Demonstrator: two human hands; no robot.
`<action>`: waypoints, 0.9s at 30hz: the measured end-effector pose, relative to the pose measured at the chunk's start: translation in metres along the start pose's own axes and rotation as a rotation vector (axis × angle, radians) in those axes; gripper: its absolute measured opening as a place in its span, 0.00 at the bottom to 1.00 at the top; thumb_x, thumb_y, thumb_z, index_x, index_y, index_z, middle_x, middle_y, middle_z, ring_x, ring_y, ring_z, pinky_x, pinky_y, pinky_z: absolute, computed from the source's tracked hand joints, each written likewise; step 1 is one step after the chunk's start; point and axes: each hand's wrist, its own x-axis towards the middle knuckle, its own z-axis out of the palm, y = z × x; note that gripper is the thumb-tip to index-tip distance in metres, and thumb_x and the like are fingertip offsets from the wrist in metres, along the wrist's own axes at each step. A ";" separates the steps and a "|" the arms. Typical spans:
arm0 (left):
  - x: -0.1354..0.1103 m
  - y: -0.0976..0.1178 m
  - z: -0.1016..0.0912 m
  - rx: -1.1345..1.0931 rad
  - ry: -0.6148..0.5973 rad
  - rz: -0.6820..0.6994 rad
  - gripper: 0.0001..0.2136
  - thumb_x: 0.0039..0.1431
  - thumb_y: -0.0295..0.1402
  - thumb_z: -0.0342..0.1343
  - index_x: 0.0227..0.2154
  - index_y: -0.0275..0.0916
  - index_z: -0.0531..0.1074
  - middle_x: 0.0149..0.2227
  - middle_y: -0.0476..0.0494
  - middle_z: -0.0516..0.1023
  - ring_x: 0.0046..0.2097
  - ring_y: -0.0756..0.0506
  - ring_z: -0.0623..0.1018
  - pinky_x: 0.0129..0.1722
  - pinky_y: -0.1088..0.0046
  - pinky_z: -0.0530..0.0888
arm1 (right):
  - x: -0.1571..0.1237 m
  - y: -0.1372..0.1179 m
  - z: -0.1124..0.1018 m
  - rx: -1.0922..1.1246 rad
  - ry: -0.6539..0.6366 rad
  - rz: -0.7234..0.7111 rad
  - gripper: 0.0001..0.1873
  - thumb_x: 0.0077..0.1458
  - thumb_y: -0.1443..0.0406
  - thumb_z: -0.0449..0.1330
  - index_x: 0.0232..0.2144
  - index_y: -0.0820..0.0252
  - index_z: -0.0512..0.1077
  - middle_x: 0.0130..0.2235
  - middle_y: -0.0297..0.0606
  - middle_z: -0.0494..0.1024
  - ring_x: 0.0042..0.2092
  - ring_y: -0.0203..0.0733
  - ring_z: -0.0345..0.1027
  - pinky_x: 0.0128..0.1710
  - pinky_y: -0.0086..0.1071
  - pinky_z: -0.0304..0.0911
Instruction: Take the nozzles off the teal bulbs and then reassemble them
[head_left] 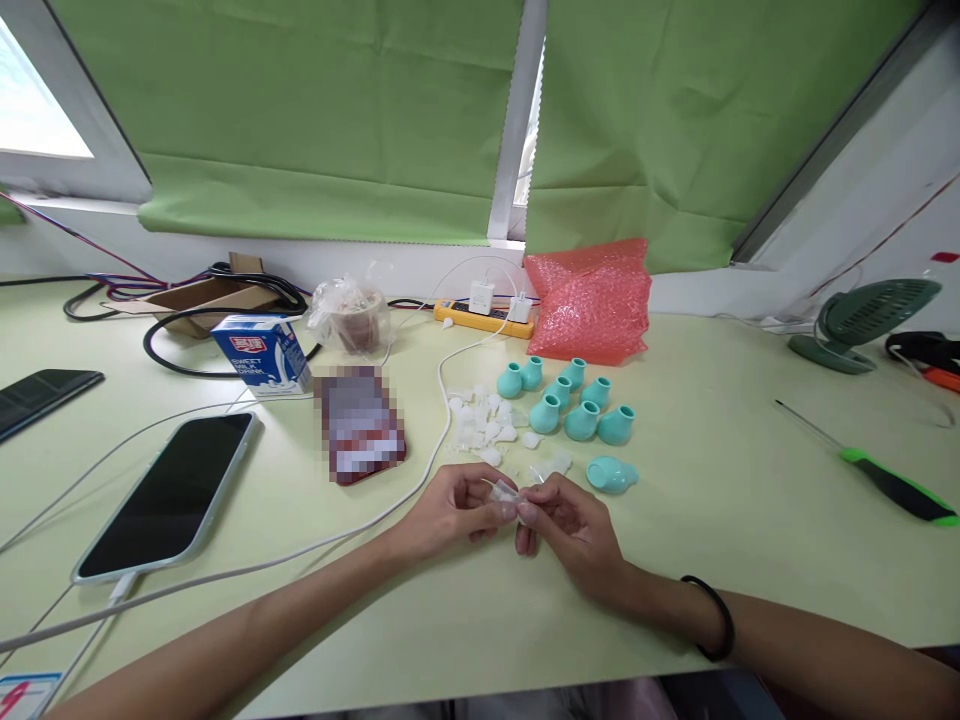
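My left hand (448,510) and my right hand (571,525) meet at the middle of the pale table (750,520). Both pinch one small clear plastic piece (504,492) between their fingertips. Just beyond the hands lies a scatter of several small white plastic pieces (484,420). To the right of those stand several teal cup-shaped parts (571,400), and one teal part (611,473) lies on its side close to my right hand. A black band circles my right wrist.
A phone (169,495) on a white cable lies at the left, a second phone (41,392) farther left. A milk carton (262,352), a dark red packet (360,425), a bagged cup (351,315), a power strip (484,318), pink bubble wrap (589,298), a green screwdriver (877,475) and a fan (862,320) stand around.
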 end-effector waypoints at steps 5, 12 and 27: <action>0.002 0.000 -0.001 -0.108 -0.038 0.011 0.12 0.42 0.32 0.60 0.31 0.32 0.68 0.25 0.46 0.72 0.25 0.54 0.69 0.21 0.82 0.59 | 0.001 0.003 -0.001 -0.036 0.008 -0.040 0.06 0.48 0.64 0.57 0.26 0.61 0.64 0.19 0.29 0.67 0.20 0.31 0.64 0.20 0.26 0.63; 0.004 -0.007 -0.006 -0.055 -0.013 0.025 0.14 0.39 0.31 0.62 0.31 0.32 0.69 0.25 0.46 0.73 0.26 0.52 0.70 0.23 0.80 0.63 | 0.001 0.002 0.001 -0.047 0.021 -0.090 0.05 0.48 0.64 0.57 0.26 0.60 0.65 0.23 0.30 0.65 0.21 0.31 0.64 0.20 0.27 0.64; 0.001 -0.002 -0.003 -0.068 0.004 -0.006 0.12 0.40 0.31 0.60 0.30 0.31 0.73 0.22 0.46 0.72 0.22 0.54 0.66 0.20 0.79 0.61 | -0.002 0.002 -0.001 -0.134 0.004 -0.151 0.04 0.48 0.64 0.56 0.26 0.59 0.64 0.25 0.33 0.67 0.21 0.32 0.64 0.20 0.28 0.64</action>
